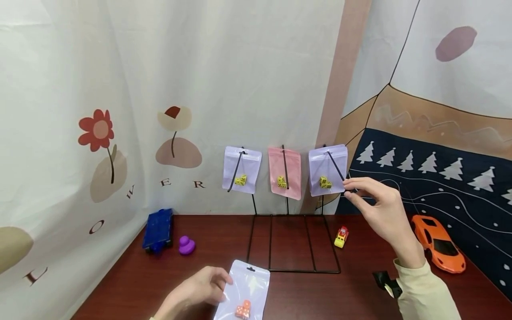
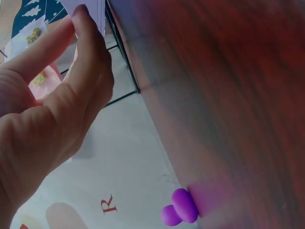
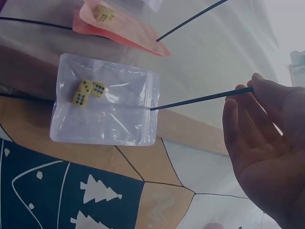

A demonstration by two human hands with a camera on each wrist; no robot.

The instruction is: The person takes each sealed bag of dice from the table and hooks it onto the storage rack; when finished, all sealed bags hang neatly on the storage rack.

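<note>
My left hand (image 1: 202, 286) pinches the edge of a lavender zip bag (image 1: 252, 284) with orange dice (image 1: 243, 310) at its bottom. My right hand (image 1: 382, 209) pinches the free end of the rack's right-hand prong (image 3: 200, 98) between thumb and fingertips. From that prong hangs another lavender bag (image 3: 126, 119) with yellow dice (image 3: 86, 92) inside. A pink bag (image 1: 285, 162) hangs on the middle prong and a lavender bag (image 1: 242, 162) on the left one, both with yellow dice. These prongs belong to a black wire rack (image 1: 294, 270) standing on the table.
A blue toy vehicle (image 1: 158, 230) and a purple rubber duck (image 1: 186, 245) are at the left of the dark red table (image 1: 132, 284). Right of the rack stand a small red and yellow toy (image 1: 341, 237) and an orange toy car (image 1: 439, 244). A printed cloth (image 1: 240, 66) hangs behind.
</note>
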